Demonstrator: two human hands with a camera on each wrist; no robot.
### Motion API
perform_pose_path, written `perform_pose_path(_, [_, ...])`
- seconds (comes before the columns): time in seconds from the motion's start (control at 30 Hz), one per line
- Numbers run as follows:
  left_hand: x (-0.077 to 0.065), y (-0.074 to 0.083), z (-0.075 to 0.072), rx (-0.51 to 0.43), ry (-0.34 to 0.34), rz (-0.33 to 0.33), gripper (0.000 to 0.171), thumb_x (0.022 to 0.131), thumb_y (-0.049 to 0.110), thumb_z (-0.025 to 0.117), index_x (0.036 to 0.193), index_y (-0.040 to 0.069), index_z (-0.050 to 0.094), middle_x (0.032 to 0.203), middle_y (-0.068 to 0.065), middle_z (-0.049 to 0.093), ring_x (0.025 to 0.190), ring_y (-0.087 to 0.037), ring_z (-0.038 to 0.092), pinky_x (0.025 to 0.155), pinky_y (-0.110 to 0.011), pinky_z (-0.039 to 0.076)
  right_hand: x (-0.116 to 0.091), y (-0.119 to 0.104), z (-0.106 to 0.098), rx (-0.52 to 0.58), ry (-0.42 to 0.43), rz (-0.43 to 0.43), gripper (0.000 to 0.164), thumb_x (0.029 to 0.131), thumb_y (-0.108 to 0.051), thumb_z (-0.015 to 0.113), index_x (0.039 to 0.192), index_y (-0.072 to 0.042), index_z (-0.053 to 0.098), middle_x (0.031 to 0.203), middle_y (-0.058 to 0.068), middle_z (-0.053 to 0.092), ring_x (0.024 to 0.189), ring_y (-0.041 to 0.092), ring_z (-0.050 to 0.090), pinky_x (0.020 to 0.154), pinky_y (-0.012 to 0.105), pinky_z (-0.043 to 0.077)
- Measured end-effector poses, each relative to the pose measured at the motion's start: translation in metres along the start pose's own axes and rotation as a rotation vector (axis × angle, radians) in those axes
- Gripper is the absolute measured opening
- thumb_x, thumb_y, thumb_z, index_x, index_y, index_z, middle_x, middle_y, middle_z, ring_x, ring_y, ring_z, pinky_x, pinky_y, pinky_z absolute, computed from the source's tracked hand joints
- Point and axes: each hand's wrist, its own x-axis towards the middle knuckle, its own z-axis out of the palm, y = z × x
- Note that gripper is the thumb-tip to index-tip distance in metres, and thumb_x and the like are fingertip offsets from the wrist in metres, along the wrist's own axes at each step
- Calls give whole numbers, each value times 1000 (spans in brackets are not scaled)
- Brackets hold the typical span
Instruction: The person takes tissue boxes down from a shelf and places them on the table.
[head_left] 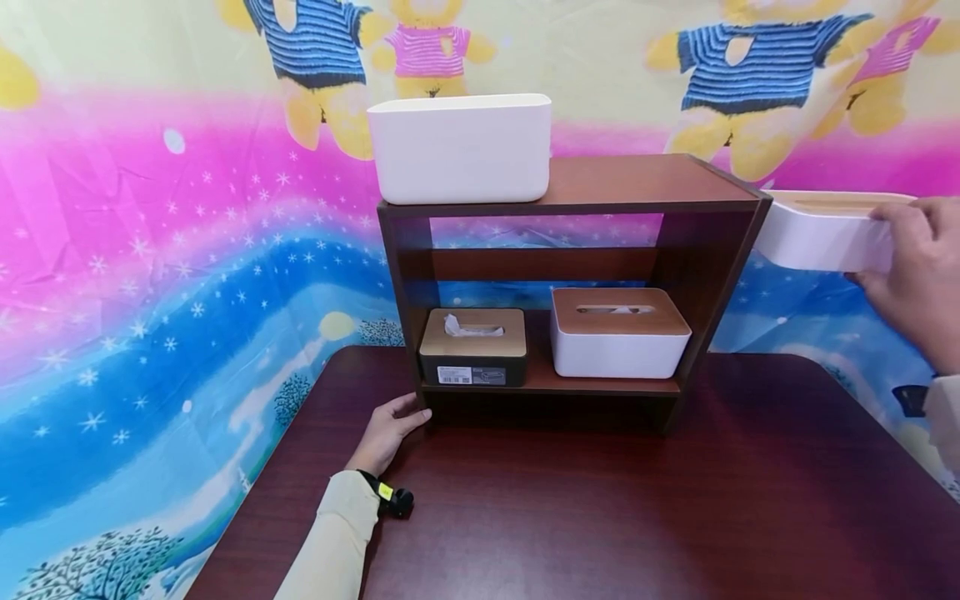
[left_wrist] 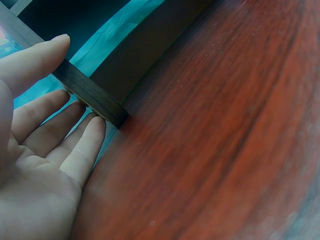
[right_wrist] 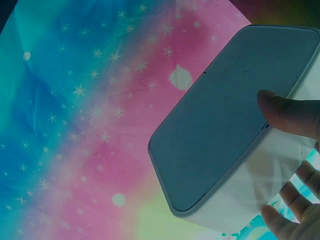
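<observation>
My right hand grips a white tissue box with a wooden lid at the right of the brown shelf. In the right wrist view, the thumb lies on the box's grey underside and the fingers are at its white side. Low on the shelf's left side panel, my left hand holds the edge between thumb and fingers. A dark tissue box with a light wooden lid and a white tissue box with a brown lid stand on the lower board.
On top of the shelf, at its left, stands a white open-topped bin. The shelf stands on a dark reddish table with rounded corners. Behind it hangs a colourful printed cloth with bears and snowflakes.
</observation>
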Motion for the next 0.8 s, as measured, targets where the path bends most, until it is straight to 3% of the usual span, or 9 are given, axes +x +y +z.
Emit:
perform_pose_path(0.27, [-1, 0, 0, 18, 16, -11, 53, 72, 31, 74, 119, 15, 57, 116, 0, 56, 111, -16, 47, 90, -39, 39, -6, 1, 3, -40, -1, -21, 67, 56, 17, 72, 116, 11, 45, 113, 34, 39, 106, 46, 36, 83, 62, 33])
perform_pose_path(0.5, [-1, 1, -1, 21, 25, -32, 59, 70, 34, 75, 121, 14, 55, 118, -1, 54, 112, -17, 46, 91, -38, 39, -11, 6, 7, -40, 17, -38, 67, 51, 14, 75, 113, 10, 48, 111, 34, 41, 104, 47, 38, 91, 56, 30])
perform_pose_path(0.8, [-1, 2, 0, 12, 16, -9, 54, 70, 34, 74, 118, 15, 57, 114, 0, 57, 110, -16, 49, 90, -38, 40, -16, 7, 8, -69, 44, -84, 67, 50, 13, 77, 111, 11, 49, 110, 33, 43, 101, 46, 40, 86, 58, 34])
